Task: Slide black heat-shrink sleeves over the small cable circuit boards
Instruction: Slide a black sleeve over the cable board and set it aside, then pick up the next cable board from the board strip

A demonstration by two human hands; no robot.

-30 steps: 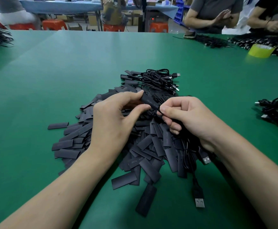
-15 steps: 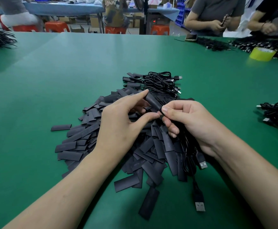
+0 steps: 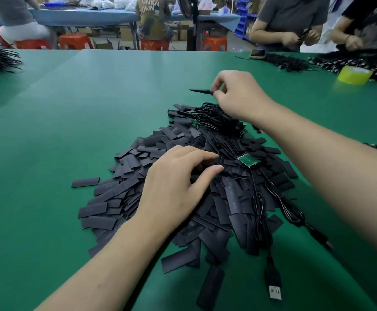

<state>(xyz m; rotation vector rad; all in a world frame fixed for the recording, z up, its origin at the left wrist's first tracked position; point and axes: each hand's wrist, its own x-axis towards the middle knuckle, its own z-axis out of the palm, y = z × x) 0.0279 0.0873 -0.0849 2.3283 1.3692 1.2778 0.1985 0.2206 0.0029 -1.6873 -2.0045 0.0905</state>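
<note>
Step in hand: my judgement is that one board is finished and being set aside, and the next is about to be sleeved.
Right hand [image 3: 239,95]: reaches beyond the far edge of the sleeve pile [image 3: 120,191] and pinches a black sleeved piece [image 3: 202,91] in its fingertips, above the cable bundle [image 3: 214,118].
Left hand: the left hand [image 3: 176,189] lies on top of the pile with thumb and forefinger apart. I cannot tell whether the hidden fingers grip a sleeve.
Bare board: a small green circuit board [image 3: 248,160] lies uncovered on the pile's right side, just beside the left thumb.
Its cable [image 3: 259,198]: runs down over the pile to a USB plug [image 3: 275,288] on the desk [image 3: 93,108] at the pile's near edge.
Next move, as I judge it: let the sleeved piece go onto the bundle, pick one sleeve from the pile, take the green board, and push the sleeve's open end squarely over it.
</note>
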